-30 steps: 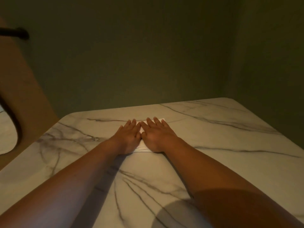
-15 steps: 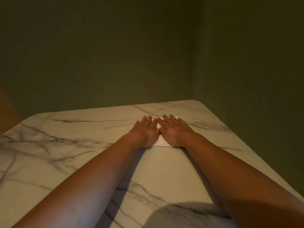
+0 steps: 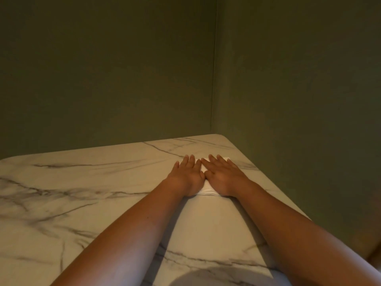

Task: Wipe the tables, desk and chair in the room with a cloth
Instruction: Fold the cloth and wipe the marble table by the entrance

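Slid rightward toward the table (image 3: 92, 203) corner, the cloth (image 3: 206, 190) lies under left hand (image 3: 188, 175) and right hand (image 3: 222, 177), both pressing flat-fingered

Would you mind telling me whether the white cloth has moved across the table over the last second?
Yes. The cloth, under the left hand and right hand, has slid rightward along the marble table, now much nearer its far right corner.

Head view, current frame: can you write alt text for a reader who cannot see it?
The left hand and right hand press flat, side by side, on a white cloth near the far right corner of a marble-patterned table. Dark green walls meet behind it.
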Demonstrator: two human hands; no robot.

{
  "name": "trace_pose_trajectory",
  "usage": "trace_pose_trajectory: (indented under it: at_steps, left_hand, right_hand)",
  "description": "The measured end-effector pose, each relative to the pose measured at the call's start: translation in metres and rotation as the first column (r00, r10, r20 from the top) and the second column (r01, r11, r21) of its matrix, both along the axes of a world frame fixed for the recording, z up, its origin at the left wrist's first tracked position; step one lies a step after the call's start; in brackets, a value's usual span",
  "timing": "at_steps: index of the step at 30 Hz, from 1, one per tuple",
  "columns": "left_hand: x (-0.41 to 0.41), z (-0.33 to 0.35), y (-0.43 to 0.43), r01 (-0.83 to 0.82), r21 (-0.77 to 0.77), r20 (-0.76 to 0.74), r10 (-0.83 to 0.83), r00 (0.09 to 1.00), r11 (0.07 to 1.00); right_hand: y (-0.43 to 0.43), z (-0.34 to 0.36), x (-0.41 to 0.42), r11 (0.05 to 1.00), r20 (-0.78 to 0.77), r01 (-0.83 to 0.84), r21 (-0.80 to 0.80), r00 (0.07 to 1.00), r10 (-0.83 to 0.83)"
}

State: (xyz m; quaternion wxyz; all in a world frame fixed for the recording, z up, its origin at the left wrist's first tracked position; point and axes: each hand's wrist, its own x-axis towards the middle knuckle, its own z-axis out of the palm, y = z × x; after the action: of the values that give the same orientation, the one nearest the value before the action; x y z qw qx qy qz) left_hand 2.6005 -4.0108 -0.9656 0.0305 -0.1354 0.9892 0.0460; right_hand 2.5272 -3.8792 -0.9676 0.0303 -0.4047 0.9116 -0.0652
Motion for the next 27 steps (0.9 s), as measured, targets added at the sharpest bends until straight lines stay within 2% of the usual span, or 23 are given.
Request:
trace_pose_trajectory:
  at_steps: [16, 27]
  left_hand:
    - [0.034, 0.001, 0.019, 0.122, 0.002, 0.024, -0.122, 0.992, 0.993]
    - [0.086, 0.002, -0.032, 0.107, 0.021, 0.045, -0.107, 0.993, 0.994]
  right_hand:
    - [0.026, -0.001, 0.043, 0.993, -0.008, 0.105, 0.054, 0.995, -0.104]
    - [-0.025, 0.002, 0.088, 0.994, 0.014, 0.093, 0.061, 0.995, -0.094]
